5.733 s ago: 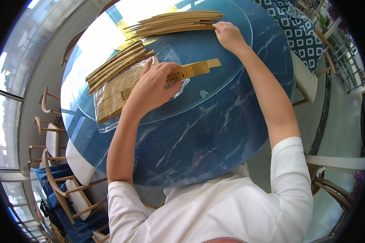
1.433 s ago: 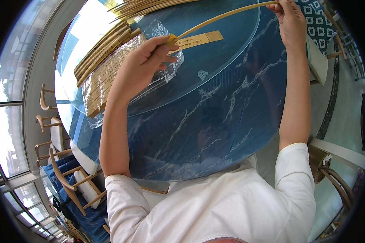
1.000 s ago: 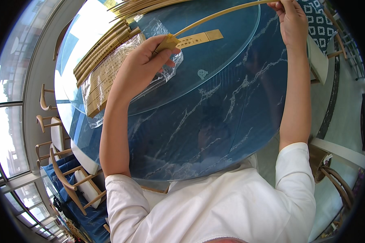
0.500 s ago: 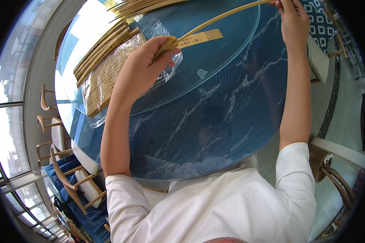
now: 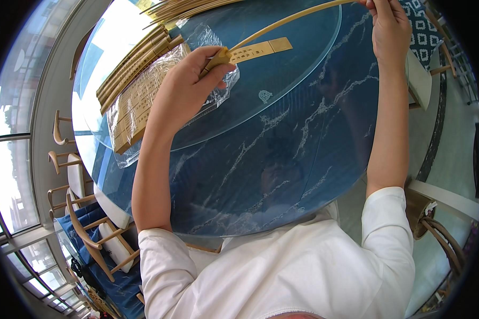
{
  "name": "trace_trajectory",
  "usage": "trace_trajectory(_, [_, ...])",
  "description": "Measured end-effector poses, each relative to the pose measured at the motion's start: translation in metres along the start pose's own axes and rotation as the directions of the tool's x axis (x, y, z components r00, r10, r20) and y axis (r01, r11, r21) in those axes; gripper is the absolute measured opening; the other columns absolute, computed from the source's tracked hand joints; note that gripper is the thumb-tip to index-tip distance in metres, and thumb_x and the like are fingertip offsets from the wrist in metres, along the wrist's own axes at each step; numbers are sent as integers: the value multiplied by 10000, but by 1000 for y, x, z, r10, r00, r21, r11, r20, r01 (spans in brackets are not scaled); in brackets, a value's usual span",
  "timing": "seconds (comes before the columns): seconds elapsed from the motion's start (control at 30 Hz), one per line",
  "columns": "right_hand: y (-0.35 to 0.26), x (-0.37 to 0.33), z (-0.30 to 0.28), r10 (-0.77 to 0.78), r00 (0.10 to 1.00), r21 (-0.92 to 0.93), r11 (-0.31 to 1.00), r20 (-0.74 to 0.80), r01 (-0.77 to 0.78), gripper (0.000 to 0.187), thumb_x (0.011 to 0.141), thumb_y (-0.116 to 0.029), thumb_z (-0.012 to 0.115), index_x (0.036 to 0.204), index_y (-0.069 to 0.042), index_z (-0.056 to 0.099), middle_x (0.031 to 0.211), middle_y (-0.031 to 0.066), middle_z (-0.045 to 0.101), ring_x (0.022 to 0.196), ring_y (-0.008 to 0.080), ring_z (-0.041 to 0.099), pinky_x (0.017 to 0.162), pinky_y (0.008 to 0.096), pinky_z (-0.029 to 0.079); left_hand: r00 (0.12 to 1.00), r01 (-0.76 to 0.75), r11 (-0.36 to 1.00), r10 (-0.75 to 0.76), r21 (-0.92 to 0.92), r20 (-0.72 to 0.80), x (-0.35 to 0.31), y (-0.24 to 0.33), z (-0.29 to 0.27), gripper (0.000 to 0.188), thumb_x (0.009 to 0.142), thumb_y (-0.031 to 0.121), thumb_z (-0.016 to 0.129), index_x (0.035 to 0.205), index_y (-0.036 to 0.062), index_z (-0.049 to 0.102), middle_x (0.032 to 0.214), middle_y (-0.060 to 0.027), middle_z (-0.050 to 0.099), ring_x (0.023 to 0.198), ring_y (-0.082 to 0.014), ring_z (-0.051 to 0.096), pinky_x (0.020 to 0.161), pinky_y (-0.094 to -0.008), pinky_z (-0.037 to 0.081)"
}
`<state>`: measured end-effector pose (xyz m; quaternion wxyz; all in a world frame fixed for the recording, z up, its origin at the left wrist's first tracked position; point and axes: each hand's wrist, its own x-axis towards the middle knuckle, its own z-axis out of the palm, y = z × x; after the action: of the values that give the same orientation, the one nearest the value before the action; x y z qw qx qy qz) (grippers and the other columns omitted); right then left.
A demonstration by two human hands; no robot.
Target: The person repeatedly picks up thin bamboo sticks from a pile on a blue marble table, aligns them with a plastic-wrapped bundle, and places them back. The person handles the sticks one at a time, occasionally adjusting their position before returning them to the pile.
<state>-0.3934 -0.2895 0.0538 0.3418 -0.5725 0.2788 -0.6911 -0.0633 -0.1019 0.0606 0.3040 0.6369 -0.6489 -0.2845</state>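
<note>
A long, thin, pale tan stick stretches in a curve between my two hands. My left hand is closed around its near end, with a small tan folded piece pinched at the fingertips. At the upper right, my right hand is closed on the stick's far end, which the top of the picture partly cuts off. A flat tan paper strip with printed characters reaches out beyond my left fingers; whether it is joined to what they hold, I cannot tell.
Beside my left hand, a stack of tan printed strips lies in clear plastic wrap. Several tan wrapped sticks rest behind it, and loose thin sticks lie farther back. All are on a round glass turntable over a blue marbled table.
My right hand has shifted slightly to the right and down, still on the stick's end. My left hand has barely moved.
</note>
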Motion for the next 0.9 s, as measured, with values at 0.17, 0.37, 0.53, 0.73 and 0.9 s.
trace_trajectory(0.17, [-13,-5,8,-151,988,-78,986,-9,150,186,1090,-148,588,1052,-18,716,823,1,611,719,84,536,681,254,456,1000,-3,1000,3,16,1,0,-2,0,344,1074,174,668,1370,2,640,1150,-102,786,901,-124,744,809,-255,603])
trace_trajectory(0.37, [-30,-12,10,-376,924,-191,904,75,384,194,1107,-135,557,1091,-16,709,866,20,641,776,93,579,730,269,490,999,8,999,-10,-38,-38,0,-3,0,347,1087,203,650,1367,-2,640,1135,-108,796,923,-126,759,768,-243,606])
trace_trajectory(0.53, [-48,-23,25,-399,914,-236,884,73,404,165,1095,-99,560,1103,-17,703,870,24,639,790,98,590,763,273,515,997,28,994,-35,-103,-65,2,-8,0,341,1099,224,629,1355,-1,646,1120,-111,801,965,-140,781,745,-236,601])
trace_trajectory(0.73, [-44,-23,34,-133,969,402,915,208,39,134,1078,-83,598,1103,-14,709,882,32,674,787,97,632,780,283,560,985,127,980,-143,-150,-96,2,-5,0,327,1110,224,580,1324,-9,667,1118,-104,796,973,-150,783,808,-266,609])
trace_trajectory(0.9, [-25,-18,28,-6,964,452,884,268,-120,151,1095,-132,614,1104,-24,719,863,20,684,766,108,667,788,309,603,985,139,973,-155,-183,-79,5,-5,-3,326,1110,224,565,1305,-6,685,1108,-108,797,927,-130,782,784,-252,607])
